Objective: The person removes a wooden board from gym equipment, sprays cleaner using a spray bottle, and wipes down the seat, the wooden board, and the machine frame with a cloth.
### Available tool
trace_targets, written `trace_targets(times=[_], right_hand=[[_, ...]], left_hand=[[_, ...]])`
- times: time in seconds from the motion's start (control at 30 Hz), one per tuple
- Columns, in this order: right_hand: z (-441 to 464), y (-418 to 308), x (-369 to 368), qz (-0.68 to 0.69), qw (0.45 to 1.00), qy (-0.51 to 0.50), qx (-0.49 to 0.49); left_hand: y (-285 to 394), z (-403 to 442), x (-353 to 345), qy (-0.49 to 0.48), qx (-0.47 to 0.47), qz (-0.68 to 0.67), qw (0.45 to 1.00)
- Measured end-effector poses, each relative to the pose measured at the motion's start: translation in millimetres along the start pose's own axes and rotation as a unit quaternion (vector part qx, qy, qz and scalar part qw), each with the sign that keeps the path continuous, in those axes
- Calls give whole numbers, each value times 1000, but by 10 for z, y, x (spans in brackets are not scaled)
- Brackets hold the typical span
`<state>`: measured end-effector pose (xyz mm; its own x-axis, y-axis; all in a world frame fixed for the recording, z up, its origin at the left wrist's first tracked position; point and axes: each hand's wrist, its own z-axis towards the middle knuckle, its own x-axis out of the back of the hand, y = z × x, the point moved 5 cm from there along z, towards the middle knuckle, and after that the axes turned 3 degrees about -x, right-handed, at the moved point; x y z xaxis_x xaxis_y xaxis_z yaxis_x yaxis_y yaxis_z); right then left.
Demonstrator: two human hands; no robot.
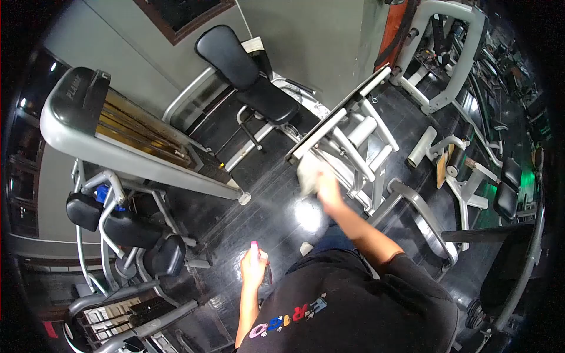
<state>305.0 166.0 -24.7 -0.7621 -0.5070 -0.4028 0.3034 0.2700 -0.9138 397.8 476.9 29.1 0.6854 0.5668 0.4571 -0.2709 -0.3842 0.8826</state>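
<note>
Low in the view, my left hand [253, 269] is wrapped round a bottle with a pink top [254, 247]; much of the bottle is hidden by the fingers. My right arm reaches forward, and my right hand [327, 187] holds a whitish cloth [308, 172], somewhat blurred. The cloth is at the near lower end of a white and grey machine frame [353, 135]; whether it touches the frame I cannot tell.
A seat with black pads [268, 100] stands ahead by the wall. At the left are a tall weight-stack machine [141, 159] and another padded machine [135, 228]. A curved metal frame [426, 220] stands close on the right, with more equipment beyond.
</note>
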Motion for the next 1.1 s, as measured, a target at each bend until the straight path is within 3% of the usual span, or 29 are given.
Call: trace_targets(times=[0.03,0.1,0.17,0.23,0.3,0.37,0.43,0.57,0.63,0.7,0.77,0.8,0.83,0.87,0.9,0.93,0.97,1.03,1.1], right_hand=[[80,-286,102,-29,998,49,-42],[250,-742,248,-119,961,227,105],[434,-1091,187,-391,836,270,274],[776,-849,108,-390,852,234,259],[951,-480,-201,-352,902,126,218],[463,-447,-834,-555,786,17,272],[63,-243,-1068,-287,931,-169,147],[-601,550,-839,-456,857,-237,36],[-941,796,-598,-335,921,-181,-84],[-1150,961,-323,-111,946,-182,-243],[-1120,1277,93,39,952,-103,-284],[-1011,1070,155,104,946,-43,-303],[-801,1072,342,37,970,16,-241],[-610,887,421,63,965,94,-238],[-301,985,608,80,971,154,-165],[-79,536,497,135,965,160,-159],[278,679,622,173,961,188,-104],[635,302,411,123,981,88,-123],[598,-131,16,42,959,280,-15]], left_hand=[[-10,-60,42,6,-3,4,1000],[-31,-139,93,15,12,3,1000],[-64,-173,118,19,22,3,1000],[-94,-196,111,13,21,4,1000],[-22,-173,92,4,11,8,1000],[-4,-141,67,-7,1,14,1000],[-90,-109,22,1,27,-49,998],[18,-31,-6,-6,-20,-52,998],[-78,-30,-29,-5,-20,-49,999],[-106,-17,-74,1,0,-68,998],[-140,6,-132,5,20,-86,996],[-152,23,-165,-5,17,-75,997],[-147,39,-190,-15,12,-64,998],[-82,62,-219,-17,13,-61,998],[13,100,-259,-17,32,-71,997],[84,151,-292,-18,50,-80,995],[133,204,-321,-20,50,-77,996],[237,299,-384,-25,24,-43,998],[340,402,-445,-37,9,-24,999]])
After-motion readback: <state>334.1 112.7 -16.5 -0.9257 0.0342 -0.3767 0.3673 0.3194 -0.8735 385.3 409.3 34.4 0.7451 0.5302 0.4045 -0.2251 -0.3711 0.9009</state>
